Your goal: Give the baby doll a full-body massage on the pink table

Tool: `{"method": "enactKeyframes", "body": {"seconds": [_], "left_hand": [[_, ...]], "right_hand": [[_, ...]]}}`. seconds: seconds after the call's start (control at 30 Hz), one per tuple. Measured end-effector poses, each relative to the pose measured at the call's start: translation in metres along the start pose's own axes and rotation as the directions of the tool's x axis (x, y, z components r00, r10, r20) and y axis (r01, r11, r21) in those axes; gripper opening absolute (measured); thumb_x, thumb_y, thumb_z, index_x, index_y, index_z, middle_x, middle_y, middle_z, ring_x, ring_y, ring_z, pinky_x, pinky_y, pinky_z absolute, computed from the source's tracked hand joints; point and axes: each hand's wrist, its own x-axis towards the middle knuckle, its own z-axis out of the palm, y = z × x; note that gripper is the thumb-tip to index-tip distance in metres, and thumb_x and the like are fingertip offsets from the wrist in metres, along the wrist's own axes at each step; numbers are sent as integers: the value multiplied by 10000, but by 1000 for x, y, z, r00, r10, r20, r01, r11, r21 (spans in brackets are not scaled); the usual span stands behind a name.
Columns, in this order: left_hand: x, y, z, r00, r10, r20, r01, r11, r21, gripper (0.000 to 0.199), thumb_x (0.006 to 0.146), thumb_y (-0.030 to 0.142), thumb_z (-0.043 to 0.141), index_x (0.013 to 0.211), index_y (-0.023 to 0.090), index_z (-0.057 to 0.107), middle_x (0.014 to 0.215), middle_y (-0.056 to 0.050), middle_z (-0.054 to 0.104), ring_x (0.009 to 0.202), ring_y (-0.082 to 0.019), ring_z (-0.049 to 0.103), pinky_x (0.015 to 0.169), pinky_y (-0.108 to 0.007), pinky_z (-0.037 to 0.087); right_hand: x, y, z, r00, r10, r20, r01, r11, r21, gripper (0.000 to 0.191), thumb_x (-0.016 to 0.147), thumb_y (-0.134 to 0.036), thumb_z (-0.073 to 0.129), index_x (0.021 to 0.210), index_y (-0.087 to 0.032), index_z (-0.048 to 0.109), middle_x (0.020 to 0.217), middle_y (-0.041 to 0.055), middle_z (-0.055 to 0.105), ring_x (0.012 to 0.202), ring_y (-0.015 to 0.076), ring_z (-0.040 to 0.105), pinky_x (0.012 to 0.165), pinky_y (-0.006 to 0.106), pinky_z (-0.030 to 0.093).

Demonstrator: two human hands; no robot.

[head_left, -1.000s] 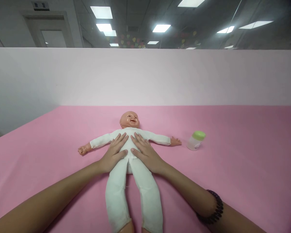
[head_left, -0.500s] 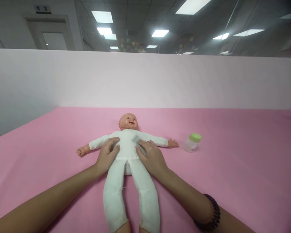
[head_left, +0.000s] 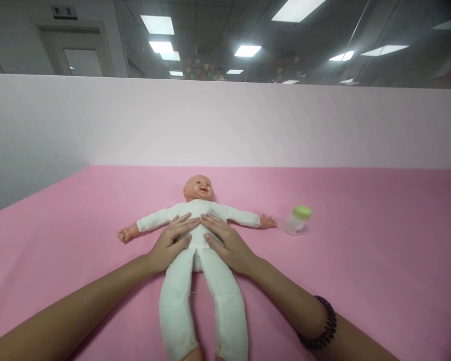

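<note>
A baby doll (head_left: 199, 208) with a white cloth body lies on its back on the pink surface, head away from me and arms spread wide. My left hand (head_left: 174, 239) rests flat on the left side of its belly, fingers stretched toward the middle. On the other side of the belly lies my right hand (head_left: 227, 241), palm down and fingers extended. The fingertips of both hands almost meet at the doll's midline. Neither hand grips anything. The doll's feet run out of view at the bottom edge.
A small clear bottle with a green cap (head_left: 299, 219) stands to the right, close to the doll's hand. The pink surface (head_left: 361, 260) ends at a white partition (head_left: 225, 123) at the back. A dark coiled band (head_left: 323, 328) circles my right forearm.
Both hands have slid inward from the doll's sides to the middle of its belly, and their fingers are now straighter. The doll and bottle stay in place.
</note>
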Motion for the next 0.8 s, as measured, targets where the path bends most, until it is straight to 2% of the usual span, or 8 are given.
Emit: {"method": "enactKeyframes", "body": {"seconds": [0.17, 0.27, 0.37, 0.5, 0.6, 0.7, 0.8], "left_hand": [[1, 2, -5, 997, 27, 71, -34, 995, 95, 489, 1018, 378, 378, 1502, 315, 403, 1570, 4, 387, 1519, -236, 199, 1250, -521, 90], [3, -2, -10, 992, -14, 129, -20, 965, 261, 527, 1026, 455, 326, 1542, 347, 305, 1631, 5, 249, 1534, -262, 124, 1234, -567, 53], [4, -14, -17, 994, -83, 76, 37, 875, 483, 556, 1022, 507, 287, 1559, 373, 238, 1659, -18, 144, 1532, -320, 99, 1196, -648, 57], [5, -37, -32, 993, -119, -1, 89, 732, 675, 587, 1022, 504, 256, 1577, 319, 207, 1619, -77, 298, 1508, -327, 217, 1191, -635, 109], [4, -46, -46, 992, -123, -19, 93, 632, 769, 607, 1013, 502, 265, 1551, 226, 320, 1544, -123, 435, 1455, -326, 334, 1191, -578, 155], [3, -49, -58, 992, -123, 0, 68, 554, 829, 613, 988, 506, 319, 1495, 175, 418, 1400, -164, 569, 1294, -325, 505, 1118, -515, 291], [2, -51, -67, 989, -147, -14, 86, 500, 862, 599, 986, 487, 310, 1471, 160, 440, 1229, -168, 660, 1132, -324, 596, 1022, -491, 356]], "right_hand": [[2, 2, -4, 993, 50, 108, -46, 998, -30, 577, 1011, -498, 385, 1540, -270, 341, 1624, 31, 269, 1527, 237, 183, 1247, 530, 150], [6, 4, -9, 971, 172, 165, -157, 983, -99, 645, 987, -616, 337, 1562, -336, 254, 1661, -8, 112, 1544, 246, 69, 1238, 568, 69], [9, 14, -13, 940, 318, 126, -287, 934, -212, 675, 974, -676, 249, 1573, -372, 187, 1667, -21, 66, 1546, 259, 32, 1220, 603, 34], [6, 43, -22, 890, 455, -19, -418, 802, -427, 711, 979, -667, 166, 1582, -292, 212, 1656, 51, 177, 1541, 282, 83, 1210, 608, 14], [2, 63, -34, 875, 479, -72, -434, 708, -557, 704, 989, -637, 187, 1562, -241, 291, 1630, 94, 270, 1531, 296, 137, 1207, 598, 33], [-2, 72, -48, 857, 507, -92, -446, 639, -626, 665, 983, -600, 270, 1523, -224, 368, 1589, 119, 356, 1494, 332, 234, 1180, 610, 113], [-3, 72, -60, 835, 538, -117, -465, 574, -674, 575, 947, -468, 388, 1452, -200, 445, 1448, 161, 517, 1342, 358, 443, 1096, 617, 246]]}}
